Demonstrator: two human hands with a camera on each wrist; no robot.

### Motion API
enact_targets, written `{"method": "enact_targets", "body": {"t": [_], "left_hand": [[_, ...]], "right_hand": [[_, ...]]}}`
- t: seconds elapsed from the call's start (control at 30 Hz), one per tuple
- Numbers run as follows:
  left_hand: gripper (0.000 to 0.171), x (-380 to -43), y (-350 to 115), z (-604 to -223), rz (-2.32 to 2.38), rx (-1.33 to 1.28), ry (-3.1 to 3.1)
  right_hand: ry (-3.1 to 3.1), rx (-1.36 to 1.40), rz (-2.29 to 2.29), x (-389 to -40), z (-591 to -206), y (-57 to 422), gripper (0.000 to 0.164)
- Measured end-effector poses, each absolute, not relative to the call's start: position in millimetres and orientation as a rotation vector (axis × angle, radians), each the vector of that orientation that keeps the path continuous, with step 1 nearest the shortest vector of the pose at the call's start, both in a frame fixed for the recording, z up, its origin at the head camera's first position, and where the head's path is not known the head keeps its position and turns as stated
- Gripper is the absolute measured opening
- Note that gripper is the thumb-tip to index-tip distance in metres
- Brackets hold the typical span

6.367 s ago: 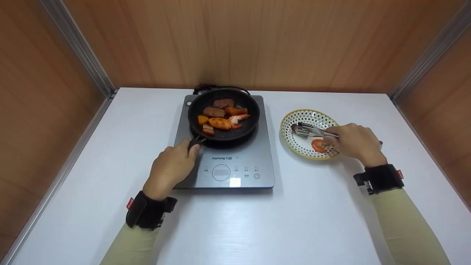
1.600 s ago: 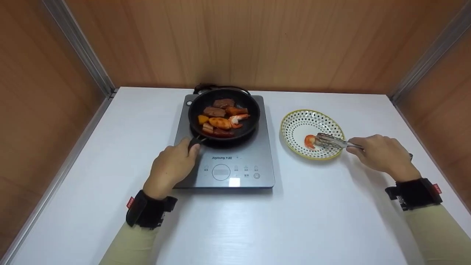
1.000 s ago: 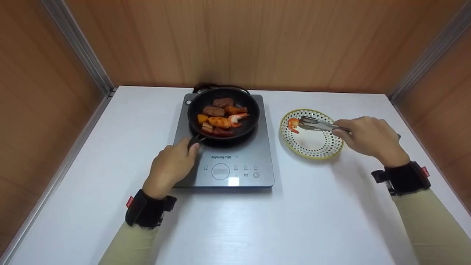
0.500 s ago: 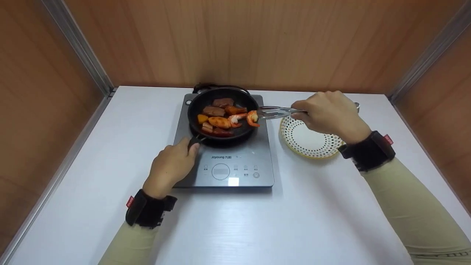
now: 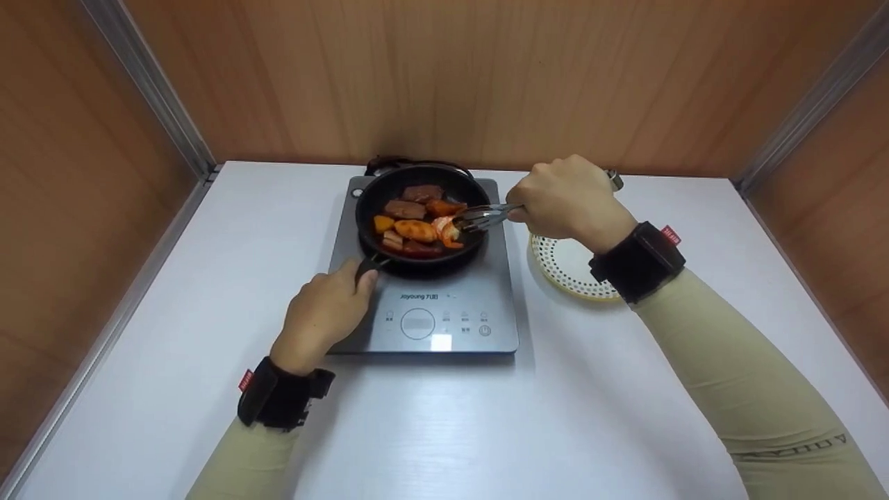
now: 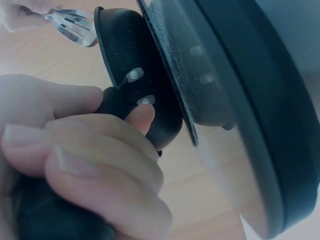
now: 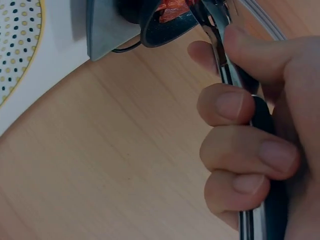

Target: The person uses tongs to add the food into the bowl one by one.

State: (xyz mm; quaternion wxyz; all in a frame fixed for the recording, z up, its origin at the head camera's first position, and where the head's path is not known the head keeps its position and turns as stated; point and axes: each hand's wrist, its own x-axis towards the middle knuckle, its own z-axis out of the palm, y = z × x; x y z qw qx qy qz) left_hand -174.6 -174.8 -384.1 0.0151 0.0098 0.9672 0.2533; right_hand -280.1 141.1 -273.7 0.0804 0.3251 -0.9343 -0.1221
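My left hand [image 5: 323,316] grips the black handle [image 5: 367,267] of a frying pan [image 5: 458,184], which sits on an induction cooker [image 5: 451,292]. In the left wrist view, the fingers [image 6: 110,175] curl round that handle. Metal tongs [image 5: 483,217] are held in my right hand [image 5: 566,198], their tips inside the pan's right side at a cooked shrimp [image 5: 448,232]. Whether the tips still clamp it is too small to tell; a second shrimp there is overlapped. Two brown meat slices [image 5: 405,210], yellow-orange pieces [image 5: 415,230], a bacon-like piece [image 5: 392,240] and a dark red piece [image 5: 420,250] lie around it.
A dotted plate [image 5: 566,267] with a yellow rim stands right of the cooker, partly behind my right hand and wrist. A black cord [image 5: 382,165] lies behind the pan. Wooden panels [image 5: 542,83] enclose the white table [image 5: 444,423] at the back and sides.
The dark red piece went from plate to pan earlier. Since then the tongs picked up the plate's shrimp, and my right hand carried it left into the pan. My left hand stayed on the handle.
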Motion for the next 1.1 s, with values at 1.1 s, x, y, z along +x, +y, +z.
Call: {"method": "enact_targets", "body": {"t": [1.1], "left_hand": [[0.035,-170.5,-176.2,-380.4,0.786,0.035,3.007]], "right_hand": [[-2.686,0.968,-0.288,-290.1,-284.6,137.5,0.021]]}}
